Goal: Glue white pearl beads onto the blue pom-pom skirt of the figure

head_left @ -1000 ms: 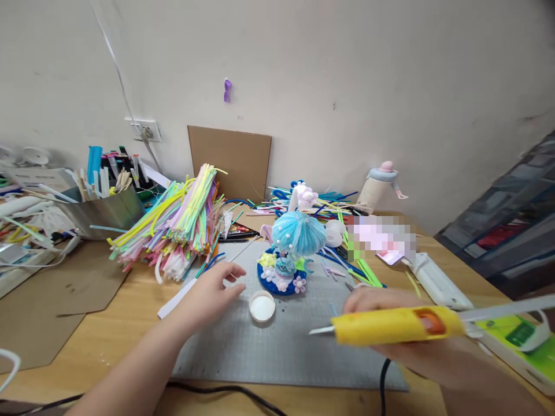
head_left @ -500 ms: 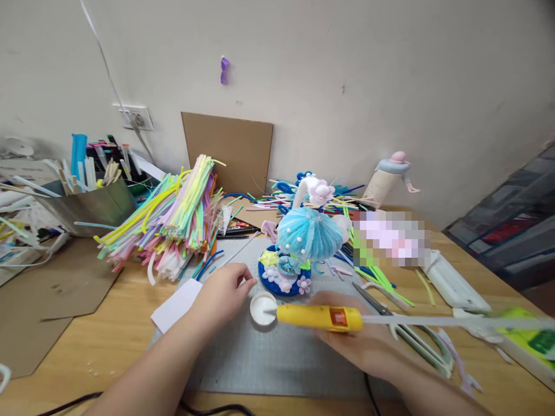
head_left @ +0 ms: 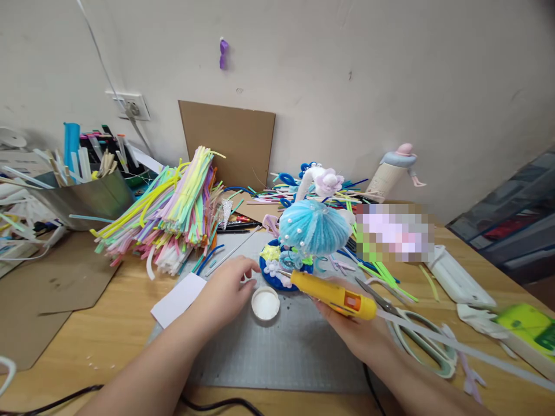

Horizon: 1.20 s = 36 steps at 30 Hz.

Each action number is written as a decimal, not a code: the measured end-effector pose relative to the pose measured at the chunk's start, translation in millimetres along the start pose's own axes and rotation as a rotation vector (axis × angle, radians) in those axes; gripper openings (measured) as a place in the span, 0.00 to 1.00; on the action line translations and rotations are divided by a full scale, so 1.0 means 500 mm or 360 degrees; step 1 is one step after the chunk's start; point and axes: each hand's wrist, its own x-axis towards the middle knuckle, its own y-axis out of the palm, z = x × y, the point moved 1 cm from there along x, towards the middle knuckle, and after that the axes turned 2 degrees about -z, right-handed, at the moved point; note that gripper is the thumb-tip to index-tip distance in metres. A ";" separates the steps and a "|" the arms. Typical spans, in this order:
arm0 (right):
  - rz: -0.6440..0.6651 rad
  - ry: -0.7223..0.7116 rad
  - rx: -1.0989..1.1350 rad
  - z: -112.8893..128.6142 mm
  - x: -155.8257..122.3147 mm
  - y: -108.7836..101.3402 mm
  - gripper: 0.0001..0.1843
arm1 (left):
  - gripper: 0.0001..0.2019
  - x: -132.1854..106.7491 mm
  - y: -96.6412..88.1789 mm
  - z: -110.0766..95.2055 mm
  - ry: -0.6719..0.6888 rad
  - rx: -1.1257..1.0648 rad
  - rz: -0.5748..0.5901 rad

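A yellow hot glue gun (head_left: pixel 332 293) with a long glue stick out of its back is gripped in my right hand (head_left: pixel 353 329). Its metal nozzle points left, at the small flowers on a blue fuzzy base (head_left: pixel 269 281). On that base stands a pipe-cleaner lamp with a light-blue pearl-dotted shade (head_left: pixel 313 227) and a white curved stem. My left hand (head_left: pixel 232 287) is beside the base's left edge, fingers bent and apart from the thumb, holding nothing visible; whether a fingertip touches the base I cannot tell. A small round dish of white stuff (head_left: pixel 265 304) sits between my hands.
A grey cutting mat (head_left: pixel 260 364) lies under the work. Scissors (head_left: pixel 416 326) lie at right, near a white glue-like bottle (head_left: pixel 459 277). Bundled pipe cleaners (head_left: pixel 182 202) and a metal bin (head_left: pixel 87 199) of sticks stand at left. Black cable (head_left: pixel 217 404) runs along the front.
The glue gun has risen from the white dish to the flowers on the blue base, its back end now tilted down. My left hand has stayed nearly in place beside the base.
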 end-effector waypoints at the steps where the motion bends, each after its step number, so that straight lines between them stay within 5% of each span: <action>1: 0.0019 0.0014 0.0004 0.000 0.000 0.002 0.08 | 0.08 0.000 0.002 -0.003 0.0063 0.0000 0.0047; 12: 0.0102 0.0070 0.0086 -0.004 0.001 0.014 0.07 | 0.03 0.002 0.052 -0.031 0.0347 0.0128 0.0250; 36: 0.0062 0.0031 0.0147 -0.012 0.002 0.021 0.06 | 0.05 -0.011 0.067 -0.044 0.0196 0.0167 0.0277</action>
